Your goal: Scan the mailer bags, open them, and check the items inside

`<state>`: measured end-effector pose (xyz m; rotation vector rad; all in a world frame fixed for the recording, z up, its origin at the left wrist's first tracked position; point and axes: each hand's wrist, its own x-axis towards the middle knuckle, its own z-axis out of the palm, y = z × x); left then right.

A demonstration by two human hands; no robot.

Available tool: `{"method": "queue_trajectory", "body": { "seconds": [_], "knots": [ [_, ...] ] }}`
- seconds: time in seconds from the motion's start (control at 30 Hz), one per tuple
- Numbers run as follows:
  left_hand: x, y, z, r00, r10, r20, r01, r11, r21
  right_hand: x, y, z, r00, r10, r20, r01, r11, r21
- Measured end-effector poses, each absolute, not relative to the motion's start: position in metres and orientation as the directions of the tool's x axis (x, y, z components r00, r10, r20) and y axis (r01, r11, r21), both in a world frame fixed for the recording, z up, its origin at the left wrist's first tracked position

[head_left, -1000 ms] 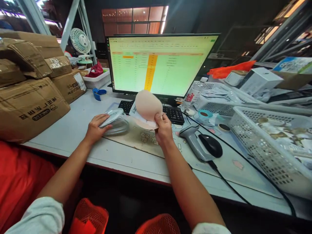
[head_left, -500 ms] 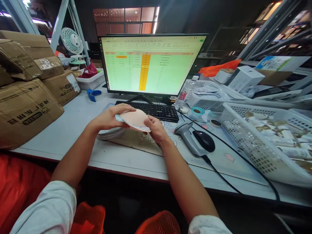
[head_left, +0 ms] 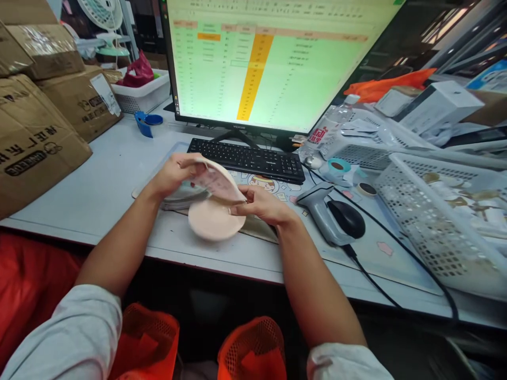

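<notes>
My left hand [head_left: 176, 173] is closed on the upper edge of a thin, round peach piece [head_left: 217, 182], tilted so that its pinkish printed inner side shows. My right hand [head_left: 265, 205] pinches the same piece at its right end. Just below, a second peach disc [head_left: 216, 220], slightly blurred, hangs or lies over the desk's front part, with right fingertips at its edge; whether the two are joined I cannot tell. Behind my left hand sits a stack of flat round pieces [head_left: 182, 201], partly hidden.
A black keyboard [head_left: 247, 160] and a monitor [head_left: 222, 79] stand behind. To the right are a barcode scanner [head_left: 322, 214], a black mouse [head_left: 346, 218] and a white basket [head_left: 420, 227] of small packets. Cardboard boxes [head_left: 39, 137] fill the left. Orange mesh bins [head_left: 251, 343] are below the desk edge.
The round piece has been tipped up, turning its printed inner side into view, and a second disc now shows beneath it. My view has moved closer and lower.
</notes>
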<state>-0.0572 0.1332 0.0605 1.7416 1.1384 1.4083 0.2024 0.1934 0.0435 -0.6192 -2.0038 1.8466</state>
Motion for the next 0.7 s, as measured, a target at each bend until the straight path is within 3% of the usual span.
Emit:
{"method": "queue_trajectory", "body": {
  "seconds": [0.17, 0.3, 0.5, 0.7],
  "knots": [
    [-0.053, 0.143, 0.053, -0.377, 0.703, 0.603, 0.396, -0.466, 0.791, 0.200, 0.193, 0.038, -0.567, 0.817, 0.108, 0.169, 0.244, -0.955],
    [-0.061, 0.151, 0.049, -0.540, 0.653, 0.531, 0.338, -0.410, 0.847, 0.200, 0.193, 0.035, -0.610, 0.787, 0.085, 0.112, 0.192, -0.975],
    [-0.074, 0.151, 0.049, -0.551, 0.656, 0.515, 0.378, -0.354, 0.856, 0.200, 0.188, 0.040, -0.570, 0.819, 0.069, 0.124, 0.169, -0.978],
    [-0.074, 0.144, 0.053, -0.536, 0.555, 0.636, 0.581, -0.303, 0.755, 0.198, 0.189, 0.038, -0.506, 0.861, 0.060, 0.134, 0.146, -0.980]
  ]
}}
